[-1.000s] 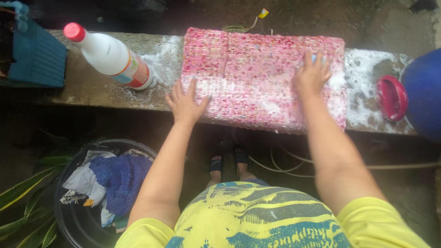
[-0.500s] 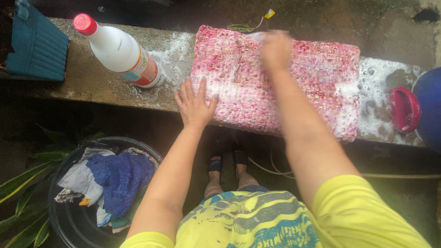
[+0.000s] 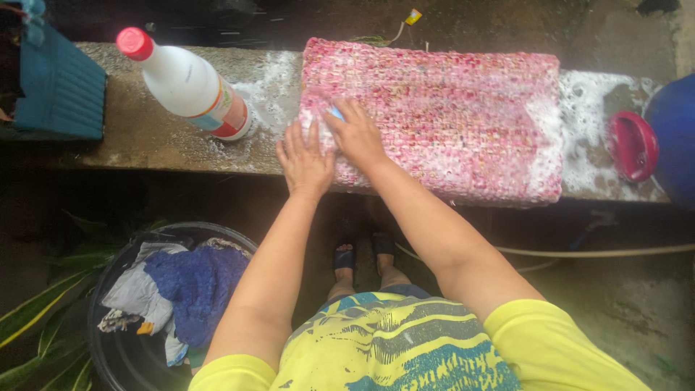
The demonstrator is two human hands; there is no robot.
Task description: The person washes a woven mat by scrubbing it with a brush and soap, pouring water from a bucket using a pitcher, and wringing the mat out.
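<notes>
A pink and white woven mat lies soapy on a wet concrete ledge. My left hand rests flat, fingers spread, on the mat's near left corner. My right hand presses on the mat just beside it, closed over a small blue object that shows only at the fingertips; it may be a brush or soap piece.
A white bottle with a red cap lies on the ledge at left, next to a teal basket. A red lid and a blue container sit at right. Below left, a black tub holds clothes. A hose crosses the ground.
My right hand has swept from the mat's far right end across to its left side, ending beside my left hand. The left hand stayed on the near left corner.
</notes>
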